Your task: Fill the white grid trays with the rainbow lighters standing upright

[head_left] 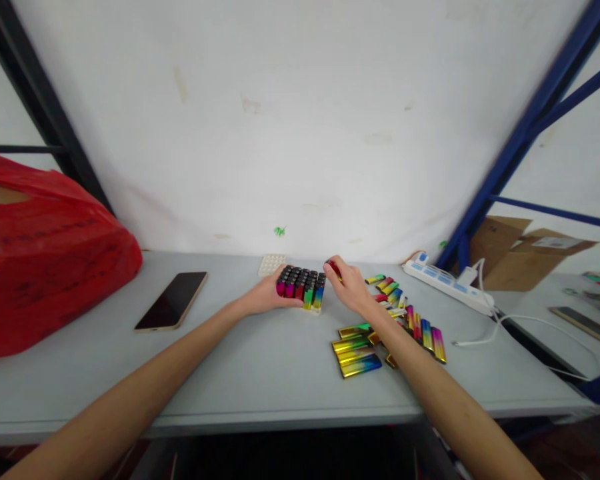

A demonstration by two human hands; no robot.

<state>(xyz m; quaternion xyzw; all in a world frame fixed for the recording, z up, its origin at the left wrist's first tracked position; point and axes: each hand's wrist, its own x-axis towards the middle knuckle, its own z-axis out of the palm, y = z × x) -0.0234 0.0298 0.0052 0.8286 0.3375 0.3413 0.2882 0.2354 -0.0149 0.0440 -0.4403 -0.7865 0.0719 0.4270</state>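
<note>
A small white tray (312, 309) holds several upright rainbow-coloured lighters (301, 285) with black tops, packed in rows. My left hand (264, 293) is closed against the left side of that block, steadying it. My right hand (349, 283) is pinched on a red lighter (333, 267) at the block's far right corner. Loose lighters (356, 349) in shiny gold, green and purple lie flat on the table to the right of my right wrist, partly hidden by my forearm.
A dark phone (172, 300) lies to the left. A red plastic bag (45, 250) bulks at the far left. An empty white tray (271, 263) sits behind the block. A white power strip (445, 281) with cable runs at the right, near a blue rack post (510, 153).
</note>
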